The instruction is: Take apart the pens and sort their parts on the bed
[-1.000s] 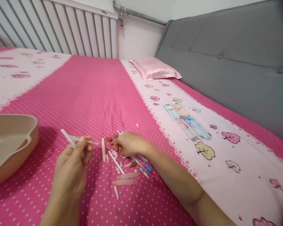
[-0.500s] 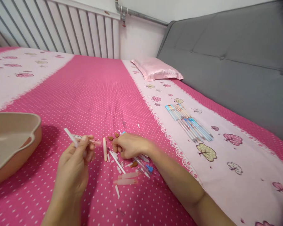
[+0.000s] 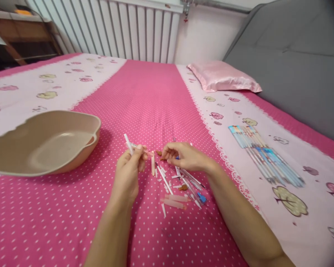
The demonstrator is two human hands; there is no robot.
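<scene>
My left hand [image 3: 128, 167] is closed around a slim white tube [image 3: 128, 144] that sticks up past the thumb. A pinkish clear pen part [image 3: 148, 153] with a printed label pokes out of the same grip toward the right. Over the scattered pen parts, my right hand [image 3: 183, 155] has its fingers bent together, with a small brown piece [image 3: 163, 159] at the fingertips. Another brown piece [image 3: 158, 152] lies just beyond. A peach tube [image 3: 153, 165] rests between the hands. Nearer me lie white refills [image 3: 165, 181], pink barrels [image 3: 174, 204], clear tubes and a blue piece [image 3: 202, 197].
A beige basin [image 3: 64, 144] stands at the left on the pink dotted bedspread [image 3: 144, 92]. Rows of assembled pens [image 3: 267, 155] lie on the right. Farther back are a pink pillow [image 3: 222, 76], a grey headboard [image 3: 289, 66] and a white radiator [image 3: 128, 31].
The view has swung left, showing more of the basin. My right hand has lifted slightly from the pile, the brown piece now at its fingertips. My left hand keeps its hold.
</scene>
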